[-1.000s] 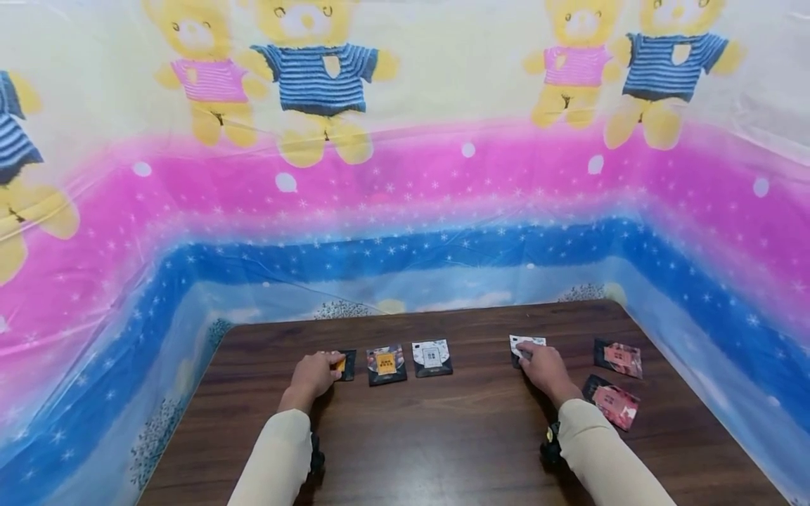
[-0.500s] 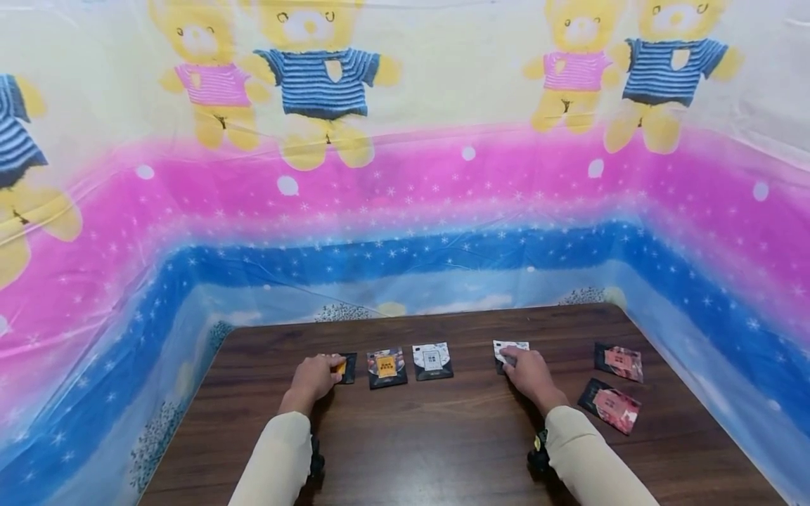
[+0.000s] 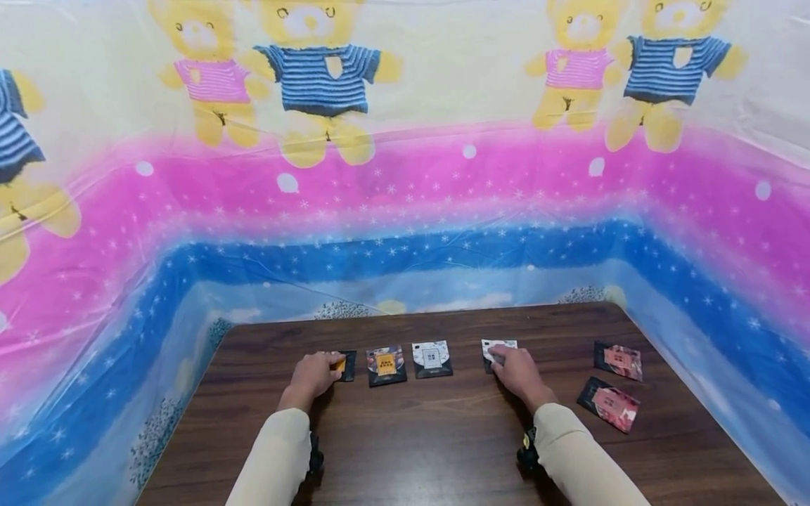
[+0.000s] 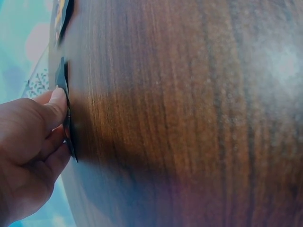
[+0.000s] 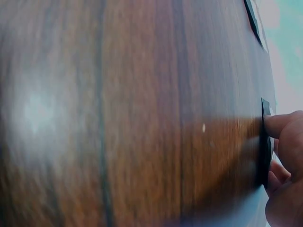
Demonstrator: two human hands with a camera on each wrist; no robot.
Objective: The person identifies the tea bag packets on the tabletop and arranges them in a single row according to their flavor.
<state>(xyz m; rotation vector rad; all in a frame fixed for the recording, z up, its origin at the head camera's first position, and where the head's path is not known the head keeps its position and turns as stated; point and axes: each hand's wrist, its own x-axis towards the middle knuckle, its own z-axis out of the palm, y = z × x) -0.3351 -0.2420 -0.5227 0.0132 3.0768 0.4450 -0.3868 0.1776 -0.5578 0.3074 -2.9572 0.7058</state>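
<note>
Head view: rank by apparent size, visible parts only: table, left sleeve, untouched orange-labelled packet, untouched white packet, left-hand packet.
1. Table
2. Left sleeve
3. Untouched orange-labelled packet and untouched white packet: too alike to rank
4. Left-hand packet, partly covered

You face a creased printed backdrop [image 3: 443, 176], banded cream, pink and blue, enclosing your dark wood-grain table [image 3: 430, 422] ahead and at both sides. Yellow bears [image 3: 323, 77] in striped shirts mark the upper band. The table shows pale glare [image 3: 408, 467].
</note>
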